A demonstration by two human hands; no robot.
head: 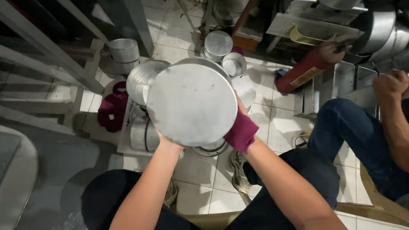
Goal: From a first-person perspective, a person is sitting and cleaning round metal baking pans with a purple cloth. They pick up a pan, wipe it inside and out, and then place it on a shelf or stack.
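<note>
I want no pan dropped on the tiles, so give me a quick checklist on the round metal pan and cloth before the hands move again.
1. Left hand under the round metal pan: ok, it supports the lower rim.
2. Right hand at the pan's right edge: ok, though mostly hidden.
3. Maroon cloth between right hand and pan: ok, bunched at the rim.
4. Finger grip behind the pan: cannot tell, hidden.
5. Space below: not ok, other metal pans sit underneath.
6. Neighbouring person's arm: ok, apart from the pan.
</note>
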